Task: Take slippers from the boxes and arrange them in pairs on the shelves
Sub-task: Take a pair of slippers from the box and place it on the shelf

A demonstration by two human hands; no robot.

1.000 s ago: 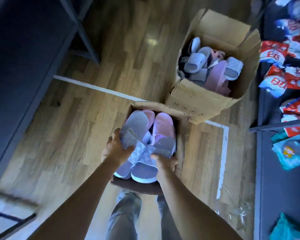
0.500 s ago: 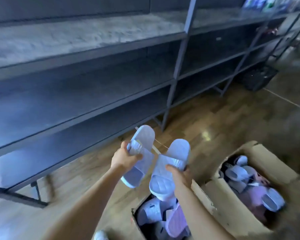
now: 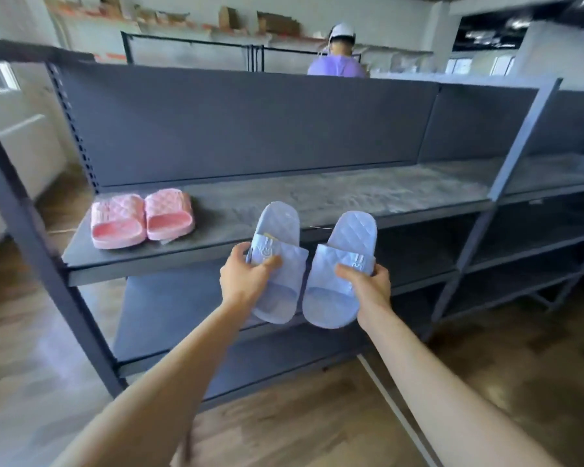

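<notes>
Since the earlier frame our view has lifted to the top shelf (image 3: 351,197), and both slippers have come up to its front edge. Left hand (image 3: 246,281) grips the left blue slipper (image 3: 279,244) at the strap, thumb on top. Right hand (image 3: 368,284) grips the right blue slipper (image 3: 338,288) the same way. We hold them side by side, not touching, far ends overlapping the shelf edge. Pink pair (image 3: 142,217) sits on the shelf at 10 o'clock from them. A person in a purple top (image 3: 336,65) stands behind the shelving at 12 o'clock.
</notes>
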